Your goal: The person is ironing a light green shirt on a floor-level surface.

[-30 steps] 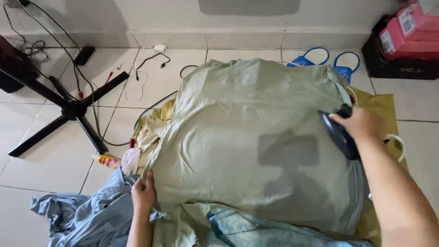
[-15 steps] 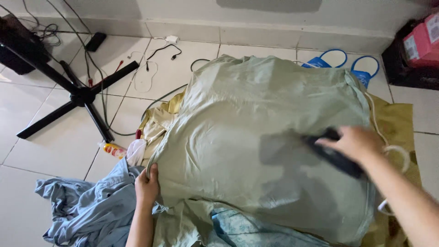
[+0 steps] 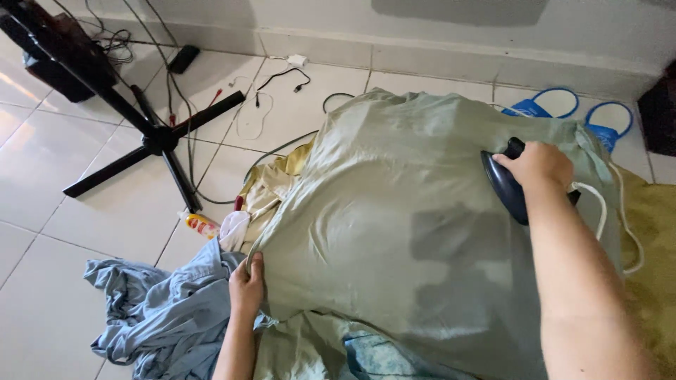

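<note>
Pale green cloth (image 3: 394, 232) is spread over the floor, and a dark iron (image 3: 508, 184) is pressed onto its far right part by the right hand (image 3: 539, 165), whose fingers are closed around the handle. Half a second ago the iron was lower and nearer the middle of the cloth; it has since been pushed away from the body towards the far edge, so a fresh strip is now being smoothed while the middle lies flat. A white cord (image 3: 600, 211) is trailed from the iron just right of the wrist.

The near left edge of the cloth is pinched by the left hand (image 3: 246, 287), fingers curled over the hem, and that grip is unchanged from a second ago, so the cloth is kept taut against the stroke. A crumpled blue garment (image 3: 158, 309) is heaped left of that hand. Beyond it, a small bottle (image 3: 201, 225) lies on the tiled floor (image 3: 91, 211), and black stand legs (image 3: 158, 141) are seen farther off. Two blue loops (image 3: 563, 109) rest beyond the right hand by the wall.
</note>
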